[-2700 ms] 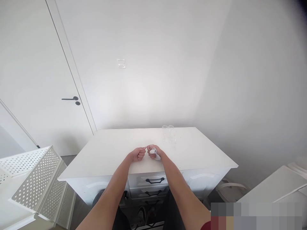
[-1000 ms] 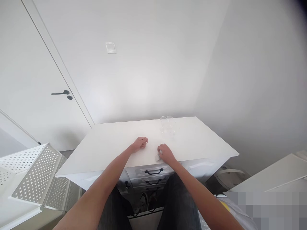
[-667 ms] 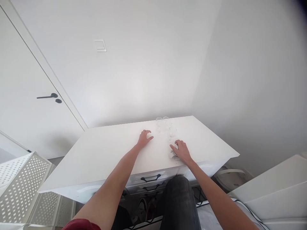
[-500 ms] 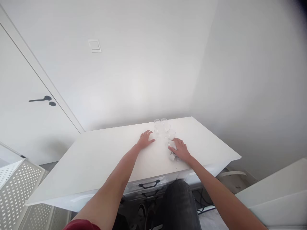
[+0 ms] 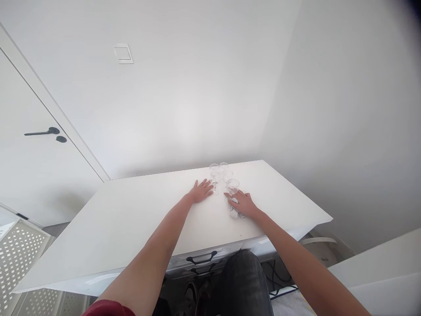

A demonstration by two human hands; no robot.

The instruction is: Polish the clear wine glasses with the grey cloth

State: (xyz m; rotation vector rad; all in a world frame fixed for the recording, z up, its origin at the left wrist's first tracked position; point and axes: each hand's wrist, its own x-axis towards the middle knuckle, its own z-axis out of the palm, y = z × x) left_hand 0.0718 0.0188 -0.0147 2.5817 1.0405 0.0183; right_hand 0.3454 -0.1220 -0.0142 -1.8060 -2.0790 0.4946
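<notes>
Several clear stemmed glasses stand grouped near the back of the white cabinet top. My left hand lies flat with fingers spread, its fingertips close to the left glasses; whether they touch is unclear. At the nearest stemmed glass, my right hand has its thumb and forefinger closed about the stem, low down near the foot. A crumpled whitish cloth is bunched beneath that palm, partly hidden by it. All the glasses look upright.
Behind the cabinet runs a white wall. Black drawer handles sit on its front, close to my knee. A door with a black handle is at left, above a perforated pale panel. Cables hang below at right.
My right hand has shifted slightly left, its fingers now farther round the nearest glass's stem. My left hand has flattened beside the glasses. The camera view has shifted slightly.
</notes>
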